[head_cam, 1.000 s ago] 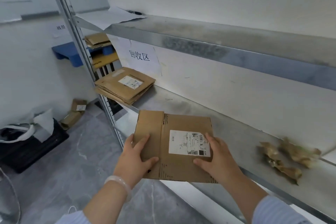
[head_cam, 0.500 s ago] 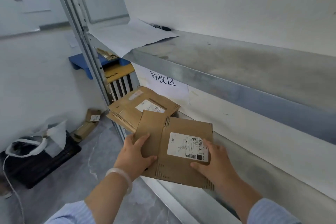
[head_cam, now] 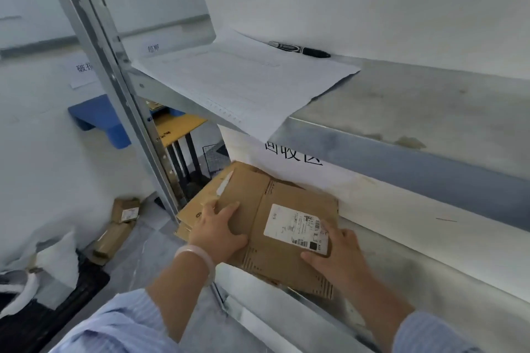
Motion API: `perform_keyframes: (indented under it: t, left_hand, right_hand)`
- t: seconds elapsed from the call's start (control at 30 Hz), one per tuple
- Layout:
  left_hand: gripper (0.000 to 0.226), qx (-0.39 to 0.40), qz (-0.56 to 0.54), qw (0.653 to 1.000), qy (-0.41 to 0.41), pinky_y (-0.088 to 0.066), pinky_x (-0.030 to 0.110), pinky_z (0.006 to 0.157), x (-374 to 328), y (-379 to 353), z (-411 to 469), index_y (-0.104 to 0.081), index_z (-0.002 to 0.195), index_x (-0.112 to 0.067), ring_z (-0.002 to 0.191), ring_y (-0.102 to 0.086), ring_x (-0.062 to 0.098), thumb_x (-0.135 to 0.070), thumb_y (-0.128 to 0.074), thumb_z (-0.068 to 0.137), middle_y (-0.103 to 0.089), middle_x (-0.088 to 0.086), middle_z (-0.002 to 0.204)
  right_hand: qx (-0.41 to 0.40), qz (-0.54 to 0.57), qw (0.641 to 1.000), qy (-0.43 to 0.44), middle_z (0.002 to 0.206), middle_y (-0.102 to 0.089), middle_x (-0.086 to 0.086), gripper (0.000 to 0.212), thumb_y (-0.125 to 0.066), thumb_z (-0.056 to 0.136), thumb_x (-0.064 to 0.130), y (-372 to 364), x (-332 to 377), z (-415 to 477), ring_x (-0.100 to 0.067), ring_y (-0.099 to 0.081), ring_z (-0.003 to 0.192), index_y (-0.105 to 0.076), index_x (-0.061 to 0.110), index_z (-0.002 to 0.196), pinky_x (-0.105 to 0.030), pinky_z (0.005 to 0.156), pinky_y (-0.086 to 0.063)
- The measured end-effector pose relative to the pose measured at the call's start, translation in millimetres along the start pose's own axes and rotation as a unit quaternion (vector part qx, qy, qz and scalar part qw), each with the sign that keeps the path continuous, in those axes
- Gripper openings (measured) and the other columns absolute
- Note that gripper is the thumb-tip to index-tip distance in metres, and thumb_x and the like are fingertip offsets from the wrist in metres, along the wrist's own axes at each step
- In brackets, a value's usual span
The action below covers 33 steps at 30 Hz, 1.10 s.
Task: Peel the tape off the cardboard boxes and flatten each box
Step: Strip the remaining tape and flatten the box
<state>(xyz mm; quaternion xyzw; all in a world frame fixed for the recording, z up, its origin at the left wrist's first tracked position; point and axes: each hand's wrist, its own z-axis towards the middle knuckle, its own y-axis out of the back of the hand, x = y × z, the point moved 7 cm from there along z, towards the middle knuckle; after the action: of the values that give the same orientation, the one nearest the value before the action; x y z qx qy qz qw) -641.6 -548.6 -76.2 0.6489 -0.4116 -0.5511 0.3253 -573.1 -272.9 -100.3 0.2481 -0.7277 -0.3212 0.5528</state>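
A flattened brown cardboard box with a white shipping label is held flat in both hands. My left hand grips its left edge, fingers on top. My right hand grips its right side, with the thumb pressing the label's lower corner. The box lies over a stack of other flattened boxes on the lower metal shelf, at the shelf's left end. Whether it touches the stack cannot be told.
The upper shelf holds white paper sheets and a black marker. A metal upright stands left. Small boxes and a dark bin with white bags sit on the floor. A blue pallet leans behind.
Both hands carried the flattened box leftward along the lower shelf until it came over the stack of flattened boxes. The crumpled tape scraps on the shelf have dropped out of view.
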Motion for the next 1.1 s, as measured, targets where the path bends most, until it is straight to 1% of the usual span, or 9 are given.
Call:
perform_keyframes:
  t: [0.1, 0.2, 0.3, 0.47, 0.57, 0.67, 0.8, 0.93, 1.1]
  left_hand:
    - [0.083, 0.034, 0.025, 0.999, -0.024, -0.039, 0.044, 0.108, 19.3, 13.9, 39.9, -0.028, 0.142, -0.053, 0.137, -0.028, 0.028, -0.062, -0.060, 0.066, -0.007, -0.009, 0.152]
    - [0.082, 0.054, 0.020, 0.997, -0.061, -0.037, 0.041, 0.109, 28.6, 19.0, 72.9, -0.029, 0.142, -0.052, 0.138, -0.026, 0.026, -0.061, -0.059, 0.067, -0.008, -0.009, 0.152]
    - [0.079, 0.072, 0.037, 0.993, -0.091, -0.034, 0.046, 0.112, 34.8, 15.0, 94.5, -0.027, 0.145, -0.049, 0.140, -0.023, 0.029, -0.060, -0.059, 0.074, -0.008, -0.007, 0.154]
    - [0.077, 0.088, 0.138, 0.979, -0.120, -0.030, 0.046, 0.113, 45.1, 5.3, 109.2, -0.018, 0.147, -0.049, 0.141, -0.020, 0.030, -0.068, -0.050, 0.079, -0.008, -0.003, 0.158]
    - [0.073, 0.042, 0.179, 0.966, -0.179, -0.024, 0.045, 0.115, 40.0, 5.6, 109.7, -0.022, 0.148, -0.043, 0.143, -0.015, 0.028, -0.065, -0.048, 0.083, -0.010, -0.001, 0.157]
    - [0.061, 0.043, 0.163, 0.939, -0.300, -0.007, 0.040, 0.119, 29.0, -3.9, 103.6, -0.019, 0.150, -0.044, 0.149, -0.004, 0.023, -0.054, -0.042, 0.094, -0.002, -0.006, 0.163]
    - [0.082, 0.105, 0.210, 0.915, -0.327, 0.012, 0.040, 0.115, 38.2, -22.2, 104.2, 0.002, 0.151, -0.047, 0.148, 0.014, 0.020, -0.083, -0.015, 0.080, 0.014, -0.009, 0.161]
    - [0.088, 0.099, 0.239, 0.910, -0.325, 0.011, 0.041, 0.114, 42.4, -25.0, 113.0, 0.006, 0.150, -0.047, 0.149, 0.013, 0.021, -0.088, -0.016, 0.076, 0.014, -0.005, 0.162]
    - [0.090, 0.102, 0.242, 0.910, -0.321, -0.002, 0.044, 0.118, 38.1, -24.3, 117.3, -0.003, 0.150, -0.047, 0.149, 0.002, 0.024, -0.089, -0.025, 0.074, 0.004, -0.006, 0.163]
  right_hand:
    - [-0.010, 0.014, 0.999, -0.042, 0.133, -0.031, -0.001, 0.089, -0.072, 0.077, 0.057, -21.9, 22.6, 12.7, -0.022, -0.045, 0.122, -0.023, 0.039, 0.149, -0.034, 0.102, -0.043]
    - [-0.025, 0.013, 0.997, -0.075, 0.134, -0.033, -0.004, 0.088, -0.073, 0.078, 0.055, -35.9, 37.6, 24.2, -0.023, -0.046, 0.122, -0.026, 0.036, 0.150, -0.031, 0.101, -0.042]
    - [-0.032, -0.004, 0.994, -0.109, 0.135, -0.035, -0.003, 0.089, -0.071, 0.077, 0.057, -47.8, 44.0, 29.6, -0.023, -0.047, 0.122, -0.024, 0.036, 0.150, -0.033, 0.100, -0.043]
    - [-0.044, -0.055, 0.988, -0.139, 0.137, -0.034, 0.004, 0.089, -0.063, 0.077, 0.068, -61.4, 47.8, 28.3, -0.019, -0.047, 0.122, -0.020, 0.041, 0.150, -0.034, 0.096, -0.048]
    - [-0.037, -0.097, 0.984, -0.147, 0.152, -0.018, 0.005, 0.089, -0.057, 0.078, 0.072, -67.6, 49.0, 28.4, -0.023, -0.033, 0.136, -0.012, 0.044, 0.151, -0.040, 0.106, -0.043]
    - [-0.019, -0.134, 0.979, -0.150, 0.160, 0.010, 0.011, 0.091, -0.050, 0.080, 0.076, -74.4, 51.7, 30.7, -0.025, -0.012, 0.147, -0.005, 0.044, 0.152, -0.042, 0.115, -0.031]
    - [-0.012, -0.182, 0.973, -0.139, 0.161, 0.017, 0.014, 0.091, -0.041, 0.083, 0.078, -83.0, 56.0, 36.9, -0.019, -0.005, 0.149, 0.001, 0.040, 0.154, -0.041, 0.119, -0.024]
    - [-0.011, -0.215, 0.968, -0.131, 0.162, 0.017, 0.014, 0.093, -0.034, 0.082, 0.081, -86.3, 54.6, 42.3, -0.017, 0.008, 0.150, 0.007, 0.037, 0.154, -0.043, 0.120, -0.011]
    - [-0.011, -0.221, 0.966, -0.136, 0.162, 0.018, 0.014, 0.092, -0.032, 0.082, 0.082, -86.5, 52.2, 43.5, -0.018, 0.008, 0.150, 0.008, 0.040, 0.154, -0.042, 0.120, -0.006]
